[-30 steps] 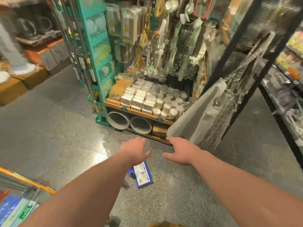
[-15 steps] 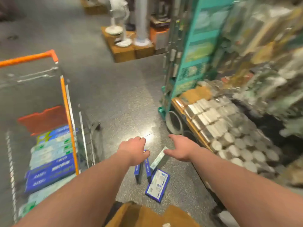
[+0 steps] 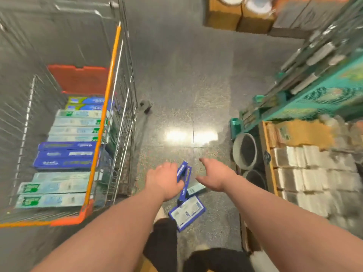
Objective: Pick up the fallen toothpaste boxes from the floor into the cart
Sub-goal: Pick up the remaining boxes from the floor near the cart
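Left hand (image 3: 165,181) and right hand (image 3: 214,176) hover above toothpaste boxes (image 3: 186,212) on floor (image 3: 186,95); cart (image 3: 102,122) beside.

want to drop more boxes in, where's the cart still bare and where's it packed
A narrow bare strip runs down the cart between its left wall and the row of toothpaste boxes. That row is packed from the orange flap to the near end. On the floor, open room lies between cart and teal shelf; the fallen boxes crowd its near end.

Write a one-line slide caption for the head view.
Left hand and right hand reach toward fallen toothpaste boxes on the floor beside the loaded cart.
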A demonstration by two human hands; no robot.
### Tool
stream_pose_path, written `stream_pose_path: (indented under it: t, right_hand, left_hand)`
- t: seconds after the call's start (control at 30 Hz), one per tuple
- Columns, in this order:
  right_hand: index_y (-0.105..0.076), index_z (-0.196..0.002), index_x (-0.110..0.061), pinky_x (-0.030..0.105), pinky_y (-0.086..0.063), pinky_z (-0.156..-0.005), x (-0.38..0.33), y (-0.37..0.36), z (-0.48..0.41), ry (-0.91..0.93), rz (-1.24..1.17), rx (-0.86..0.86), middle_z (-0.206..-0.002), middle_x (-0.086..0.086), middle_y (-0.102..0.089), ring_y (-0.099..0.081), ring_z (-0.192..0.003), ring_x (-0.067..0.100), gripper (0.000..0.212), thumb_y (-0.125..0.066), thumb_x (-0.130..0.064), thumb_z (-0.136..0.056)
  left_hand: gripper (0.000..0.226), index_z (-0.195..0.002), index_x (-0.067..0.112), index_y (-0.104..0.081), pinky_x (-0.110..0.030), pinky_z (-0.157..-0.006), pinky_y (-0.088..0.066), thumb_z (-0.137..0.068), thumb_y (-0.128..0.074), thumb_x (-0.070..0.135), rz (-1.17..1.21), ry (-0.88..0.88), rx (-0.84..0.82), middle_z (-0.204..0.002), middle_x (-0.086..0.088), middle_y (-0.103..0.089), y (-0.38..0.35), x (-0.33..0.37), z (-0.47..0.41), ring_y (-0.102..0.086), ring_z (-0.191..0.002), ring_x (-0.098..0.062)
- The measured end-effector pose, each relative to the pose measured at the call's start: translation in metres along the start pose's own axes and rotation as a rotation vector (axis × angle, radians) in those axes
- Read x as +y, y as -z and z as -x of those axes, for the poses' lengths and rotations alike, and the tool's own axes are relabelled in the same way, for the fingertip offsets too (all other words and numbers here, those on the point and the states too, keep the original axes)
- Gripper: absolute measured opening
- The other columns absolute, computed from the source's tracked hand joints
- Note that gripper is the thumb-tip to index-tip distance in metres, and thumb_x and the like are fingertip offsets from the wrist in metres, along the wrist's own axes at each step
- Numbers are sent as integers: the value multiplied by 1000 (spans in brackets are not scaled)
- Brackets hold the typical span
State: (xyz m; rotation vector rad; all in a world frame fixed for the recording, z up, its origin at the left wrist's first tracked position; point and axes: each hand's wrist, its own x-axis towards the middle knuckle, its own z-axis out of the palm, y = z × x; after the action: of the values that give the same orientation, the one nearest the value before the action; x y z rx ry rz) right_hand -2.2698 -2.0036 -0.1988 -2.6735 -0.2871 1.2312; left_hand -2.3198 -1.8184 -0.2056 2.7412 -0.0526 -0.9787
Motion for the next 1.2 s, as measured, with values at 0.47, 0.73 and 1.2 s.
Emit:
stream_pose_path:
  t: [0.47,0.73,1.2]
  right_hand:
    - [-28,-155,-19,48,-42,-110,95,-138,-342,319,440,-193,-154,6,-35,-33,-140,34,82,-65,-23,-82]
    - [-3,-160,-23,56,-9,-123,129,-262,-450,512,723,-249,-168,3,-3,3,-154,35,99,-67,-26,-84]
    - [-20,-154,-33,64,-20,-116,160,-318,-483,664,811,-112,-155,9,-30,-20,-144,41,92,-74,-31,-80]
  left_hand:
    - [71,-133,20,-38,-45,-95,-42,-83,-58,66,220,401,-21,-133,-3,-45,-243,-36,-257,-49,-126,-25]
    - [130,-154,11,-7,-54,-114,-30,-64,-68,83,255,463,-70,-159,-10,-20,-390,-52,-330,-25,-148,-28]
    - [126,-152,8,26,-62,-117,-19,-81,-65,59,159,533,-87,-157,-11,-19,-465,-31,-342,-25,-144,-30]
